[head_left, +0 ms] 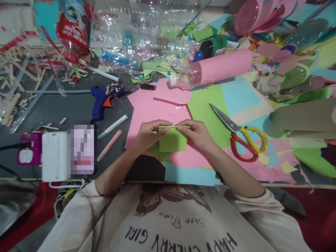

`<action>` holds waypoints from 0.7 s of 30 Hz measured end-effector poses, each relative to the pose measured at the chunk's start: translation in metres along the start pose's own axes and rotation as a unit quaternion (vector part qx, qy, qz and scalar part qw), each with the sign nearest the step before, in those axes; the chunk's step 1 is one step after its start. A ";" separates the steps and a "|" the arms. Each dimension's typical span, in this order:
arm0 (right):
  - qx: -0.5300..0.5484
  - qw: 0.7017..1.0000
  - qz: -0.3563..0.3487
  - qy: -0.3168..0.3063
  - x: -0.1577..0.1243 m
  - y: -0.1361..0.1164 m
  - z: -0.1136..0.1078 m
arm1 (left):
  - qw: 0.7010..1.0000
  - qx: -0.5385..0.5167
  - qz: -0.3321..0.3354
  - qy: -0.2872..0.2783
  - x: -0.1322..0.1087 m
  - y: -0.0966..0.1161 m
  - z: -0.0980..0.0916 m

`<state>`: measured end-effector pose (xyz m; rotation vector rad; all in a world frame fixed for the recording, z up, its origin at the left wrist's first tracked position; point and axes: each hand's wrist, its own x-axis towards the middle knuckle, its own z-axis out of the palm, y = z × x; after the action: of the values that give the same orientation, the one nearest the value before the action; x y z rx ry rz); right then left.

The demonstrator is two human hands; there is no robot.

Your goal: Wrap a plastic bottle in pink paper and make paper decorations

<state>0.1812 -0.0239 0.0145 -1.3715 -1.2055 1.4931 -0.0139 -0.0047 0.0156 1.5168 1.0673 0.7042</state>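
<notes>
A small piece of light green paper (172,141) is held over a pink paper sheet (152,108) in the middle of the work surface. My left hand (149,134) pinches the paper's folded top edge at its left end. My right hand (196,134) pinches the same edge at its right end. Both hands have fingers pressed together on the fold, and the lower part of the green piece hangs flat between them.
Red and yellow scissors (241,138) lie to the right on coloured paper. A blue glue gun (103,99), a white marker (112,126) and a pink pencil (109,145) lie to the left. A white device (55,155) stands at the near left. Plastic bottles (189,75) and scraps crowd the back.
</notes>
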 end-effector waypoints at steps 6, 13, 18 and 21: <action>-0.016 1.000 -0.005 0.018 -0.001 0.002 0.001 | 1.000 -0.009 -0.004 -0.004 0.000 -0.002 0.000; -0.011 1.000 -0.017 0.010 -0.002 0.003 0.003 | 0.999 0.017 0.049 -0.005 -0.002 0.002 0.006; -0.020 1.000 -0.022 -0.003 -0.002 0.002 0.001 | 0.998 0.030 0.058 0.000 -0.001 0.000 0.008; -0.024 0.999 -0.020 -0.008 -0.003 0.001 0.001 | 0.998 0.026 0.066 0.002 -0.001 -0.001 0.007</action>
<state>0.1804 -0.0267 0.0146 -1.3618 -1.2785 1.4585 -0.0084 -0.0092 0.0134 1.6415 1.0014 0.7754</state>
